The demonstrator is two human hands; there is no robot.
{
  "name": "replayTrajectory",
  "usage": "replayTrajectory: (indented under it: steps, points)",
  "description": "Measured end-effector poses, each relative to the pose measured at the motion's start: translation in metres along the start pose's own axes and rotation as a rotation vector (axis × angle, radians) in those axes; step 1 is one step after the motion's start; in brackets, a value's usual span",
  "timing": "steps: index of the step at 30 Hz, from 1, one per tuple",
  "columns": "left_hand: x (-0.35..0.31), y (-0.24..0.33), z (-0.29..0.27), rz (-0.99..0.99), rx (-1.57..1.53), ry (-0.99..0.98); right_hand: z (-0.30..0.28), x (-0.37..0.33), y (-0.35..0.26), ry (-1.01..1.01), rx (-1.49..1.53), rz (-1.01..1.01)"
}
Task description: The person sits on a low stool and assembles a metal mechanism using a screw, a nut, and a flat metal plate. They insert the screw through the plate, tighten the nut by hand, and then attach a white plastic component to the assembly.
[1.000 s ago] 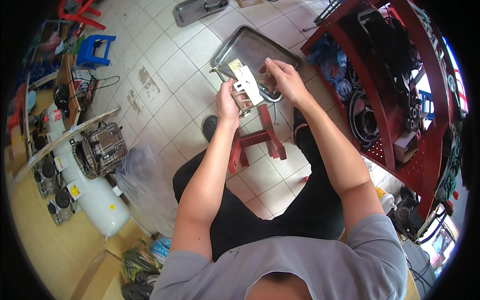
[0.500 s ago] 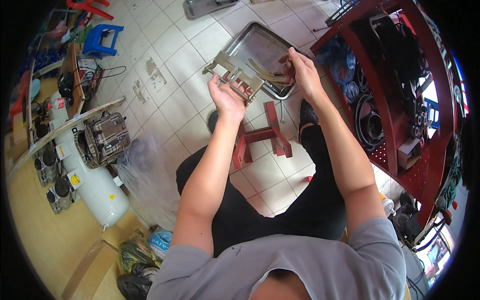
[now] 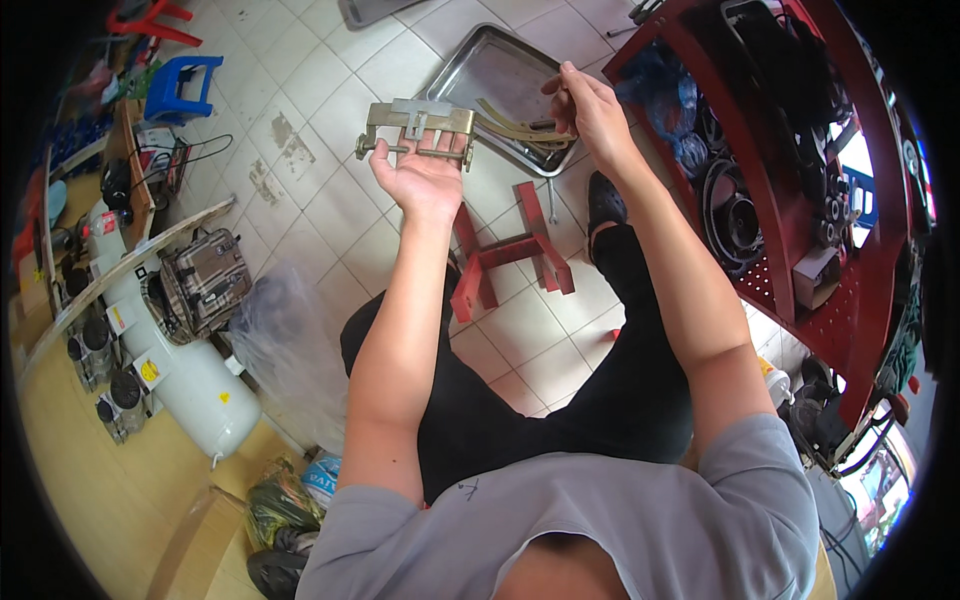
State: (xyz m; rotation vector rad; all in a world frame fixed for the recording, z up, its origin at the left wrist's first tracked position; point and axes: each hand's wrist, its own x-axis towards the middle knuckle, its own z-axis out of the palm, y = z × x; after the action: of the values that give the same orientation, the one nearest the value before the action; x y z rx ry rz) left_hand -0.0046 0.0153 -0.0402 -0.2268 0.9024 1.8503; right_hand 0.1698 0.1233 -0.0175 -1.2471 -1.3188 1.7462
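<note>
On my upturned left hand [image 3: 418, 185] rests a brass-coloured metal bracket [image 3: 385, 118] with a grey plate at its middle and a long thin rod along its near side. My fingers pass behind the rod and hold the bracket, with the thumb by its left end. To the right, my right hand [image 3: 592, 112] is raised over the right side of a metal tray [image 3: 487, 38], its fingers loosely bent and apart. No object shows in it. Curved brass-coloured strips [image 3: 520, 132] appear to lie across the tray's near side, their right ends close to the right hand.
A red metal stand [image 3: 510, 250] is on the tiled floor between my feet. At right rises a red shelf rack [image 3: 800, 270] loaded with parts. To the left are a white tank [image 3: 185, 380], a plaid bag [image 3: 212, 275], a clear plastic bag [image 3: 300, 350] and a blue stool [image 3: 183, 90].
My left hand has moved left and turned the bracket from a slant to nearly level, bringing its grey plate into view. My right hand has risen slightly. The whole view has shifted a little.
</note>
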Motion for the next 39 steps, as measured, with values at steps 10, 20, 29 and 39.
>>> replayTrajectory:
  steps: [10, 20, 29, 39]
  points:
    - [0.001, -0.001, 0.0, -0.023, 0.075, -0.032, -0.002, 0.001, 0.005, -0.008, -0.047, -0.035]
    - [0.0, -0.001, 0.001, -0.069, 0.097, -0.03, -0.002, 0.005, 0.009, -0.021, -0.069, -0.095]
    - [-0.002, 0.0, 0.001, -0.091, 0.12, -0.044, 0.0, 0.002, 0.007, 0.006, -0.138, -0.121]
    - [-0.001, 0.001, 0.004, -0.093, 0.104, -0.031, -0.061, 0.04, 0.11, 0.084, -0.887, 0.027]
